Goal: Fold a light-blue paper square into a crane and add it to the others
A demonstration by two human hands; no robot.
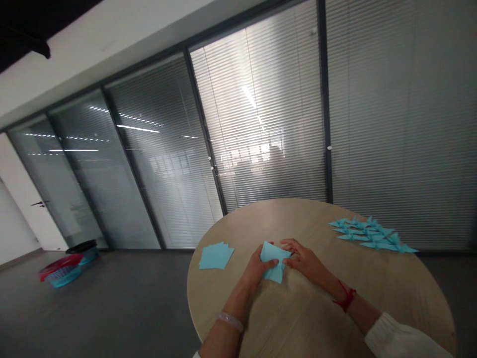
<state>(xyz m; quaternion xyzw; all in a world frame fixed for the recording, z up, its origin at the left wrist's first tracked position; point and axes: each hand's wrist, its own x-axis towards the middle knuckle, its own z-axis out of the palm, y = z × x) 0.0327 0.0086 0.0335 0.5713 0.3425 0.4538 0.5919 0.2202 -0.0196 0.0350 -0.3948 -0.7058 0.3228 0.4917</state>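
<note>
Between my two hands, above the round wooden table, is a light blue sheet of paper (275, 273), tilted and slightly bent. My left hand (259, 266) grips its left side, thumb on the front and fingers behind. At the paper's right edge, my right hand (300, 259) pinches with thumb and fingers. To the left lies a small stack of blue paper sheets (216, 256), fanned unevenly. Several folded blue paper cranes (372, 232) stand in close rows at the table's right side.
The round table (298, 318) has a curved edge around my work. On the floor at far left stand a red-rimmed blue basket (61, 271) and a dark-rimmed basket (87, 252). Glass partitions with blinds (261, 124) rise behind the table.
</note>
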